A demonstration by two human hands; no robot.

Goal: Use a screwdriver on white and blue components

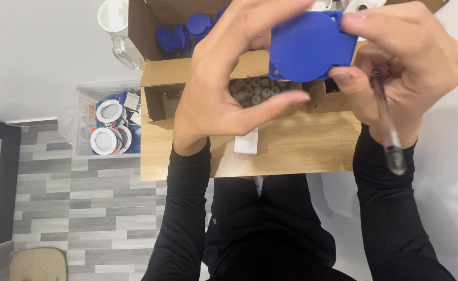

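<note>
Both hands are closest to the lens, raised above a small wooden table (291, 151) and clamped on one blue cover (312, 47). From the left: on the grey plank floor stands a clear bin (83, 104) with round white lamp fittings (104, 140) inside, just beside the table edge. Next comes an open carton (161, 73) on the table; its far part holds more blue pieces (179, 34), and a nearer compartment holds many small grey plugs (252, 88). A white block (246, 141) lies on the wood under the left wrist. The left hand (224, 88) is curved like a hook, its upper fingers pressing the cover's top left edge and its thumb stretched below, ending close under the cover. The cover itself is squarish with a rounded top and small corner tabs, held in the air over the carton, between the two hands. The right hand (401, 67) pinches the cover's right side with thumb and forefinger, and in the same hand a clear-handled screwdriver (387, 125) is tucked, its handle pointing down toward the person. Black sleeves cover both arms.
</note>
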